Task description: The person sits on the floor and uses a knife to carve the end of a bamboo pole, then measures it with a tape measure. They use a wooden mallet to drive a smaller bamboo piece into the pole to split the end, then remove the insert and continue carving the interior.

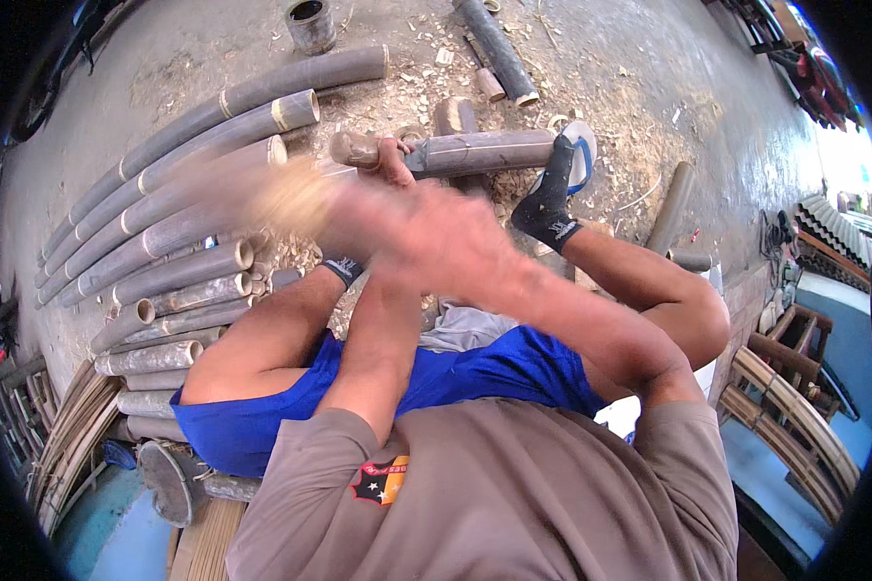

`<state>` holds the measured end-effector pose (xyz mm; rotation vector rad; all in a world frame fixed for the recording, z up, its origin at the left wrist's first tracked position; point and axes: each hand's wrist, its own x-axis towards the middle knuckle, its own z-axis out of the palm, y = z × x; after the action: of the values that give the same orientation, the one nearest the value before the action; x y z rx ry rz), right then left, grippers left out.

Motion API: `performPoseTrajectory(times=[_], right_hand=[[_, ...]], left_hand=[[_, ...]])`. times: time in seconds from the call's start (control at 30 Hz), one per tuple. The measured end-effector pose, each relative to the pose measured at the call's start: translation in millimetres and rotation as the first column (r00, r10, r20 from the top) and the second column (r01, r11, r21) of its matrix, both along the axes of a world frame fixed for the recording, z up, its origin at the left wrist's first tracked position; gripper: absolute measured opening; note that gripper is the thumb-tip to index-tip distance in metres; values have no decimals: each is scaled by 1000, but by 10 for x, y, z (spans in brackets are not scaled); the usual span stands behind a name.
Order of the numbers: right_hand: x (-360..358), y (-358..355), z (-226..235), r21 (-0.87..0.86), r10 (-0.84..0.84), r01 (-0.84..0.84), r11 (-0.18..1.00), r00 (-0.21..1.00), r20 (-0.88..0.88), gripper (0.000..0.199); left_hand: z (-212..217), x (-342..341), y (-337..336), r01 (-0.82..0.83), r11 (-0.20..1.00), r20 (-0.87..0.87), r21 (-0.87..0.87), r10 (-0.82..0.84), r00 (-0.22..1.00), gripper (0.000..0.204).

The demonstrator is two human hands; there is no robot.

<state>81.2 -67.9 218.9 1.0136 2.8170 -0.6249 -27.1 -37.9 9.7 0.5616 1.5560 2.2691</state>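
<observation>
My right hand (446, 237), smeared by motion, crosses in front of my body and grips a blurred tan-brown wooden tool (295, 198) that points left; its exact kind does not show. Beyond it, the curled fingers of my left hand (394, 163) show against a bamboo tube (489, 153) near its lighter left end (354, 150). The rest of my left hand is hidden behind the right, and what its fingers close on cannot be made out. This tube lies crosswise over another bamboo piece (455, 116). My foot in a dark sock (547, 198) rests against the tube's right end.
Long bamboo poles (252, 92) and shorter tubes (170, 358) are stacked at the left. Wood chips (601, 107) litter the floor. A can (310, 27) and a dark tube (499, 53) lie farther off. A blue-strapped sandal (581, 155) is by my foot; wooden racks (790, 353) stand right.
</observation>
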Motion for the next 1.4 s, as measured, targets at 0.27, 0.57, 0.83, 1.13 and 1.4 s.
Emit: performPoseTrajectory(times=[0.27, 0.57, 0.83, 1.13, 1.4], right_hand=[[-595, -588, 655, 198, 292, -225, 954, 841, -456, 65], [-366, -63, -3, 141, 162, -131, 981, 958, -237, 69], [-514, -265, 347, 124, 302, -276, 953, 847, -437, 55], [-745, -556, 478, -36, 189, -219, 975, 902, -388, 49], [-214, 116, 24, -16, 135, -134, 991, 981, 142, 82]], left_hand=[[-74, -79, 63, -125, 989, 332, 82, 91, 939, 9], [-371, -63, -105, -53, 990, -34, -132, 49, 998, 15], [-260, 52, 89, -4, 999, 133, -37, 9, 991, 12], [-281, 115, 161, -54, 998, 356, 15, 46, 933, 15], [-88, -148, -25, 42, 999, 680, 8, -36, 733, 15]])
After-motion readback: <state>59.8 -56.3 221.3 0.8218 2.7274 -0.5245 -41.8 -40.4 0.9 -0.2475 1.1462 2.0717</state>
